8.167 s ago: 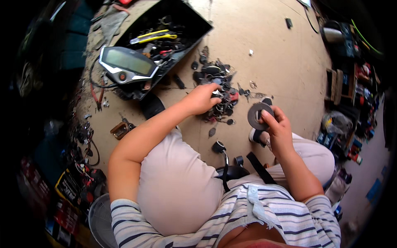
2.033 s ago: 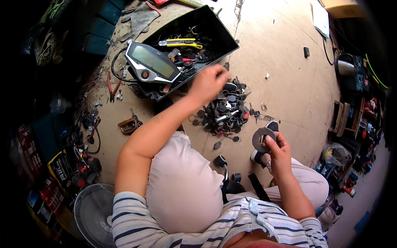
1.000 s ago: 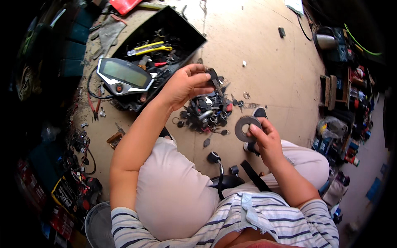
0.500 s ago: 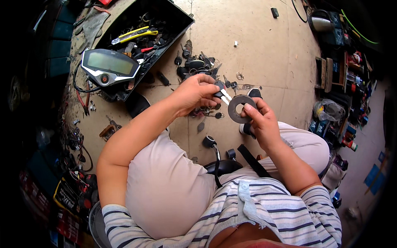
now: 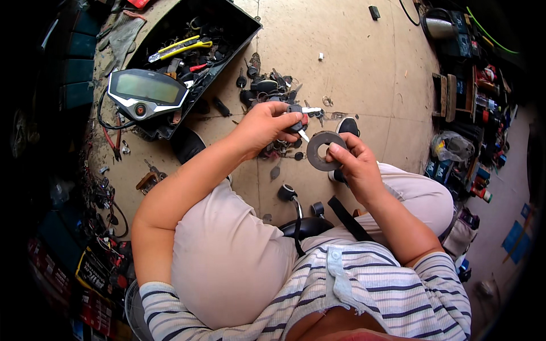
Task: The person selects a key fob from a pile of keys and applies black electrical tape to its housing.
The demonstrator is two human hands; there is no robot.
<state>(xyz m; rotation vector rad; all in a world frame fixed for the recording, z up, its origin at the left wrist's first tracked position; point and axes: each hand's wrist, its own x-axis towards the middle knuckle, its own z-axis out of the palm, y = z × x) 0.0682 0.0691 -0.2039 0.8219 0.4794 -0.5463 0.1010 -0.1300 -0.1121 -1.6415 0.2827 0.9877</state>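
Note:
Black-headed keys (image 5: 294, 110) with bright metal blades are pinched in my left hand (image 5: 267, 128); one blade points right, another down toward the ring. A flat, dark grey ring (image 5: 316, 157), perhaps a magnet, is gripped at its right side by my right hand (image 5: 358, 167), with the thumb at its hole. The lower key's tip is close to the ring's upper left edge; I cannot tell whether they touch. Beyond my left hand, a pile of loose keys (image 5: 266, 86) lies on the floor.
At the far left stands a black bin (image 5: 227, 48) of keys and small parts, with a yellow utility knife (image 5: 181, 49) on top. A motorcycle instrument display (image 5: 147, 88) rests against it. Red-handled pliers (image 5: 112, 145) lie nearby. Cluttered shelves (image 5: 475, 108) line the right side.
The keys in my left hand have fanned apart, one blade swinging out to the right. My right hand has brought the ring slightly left.

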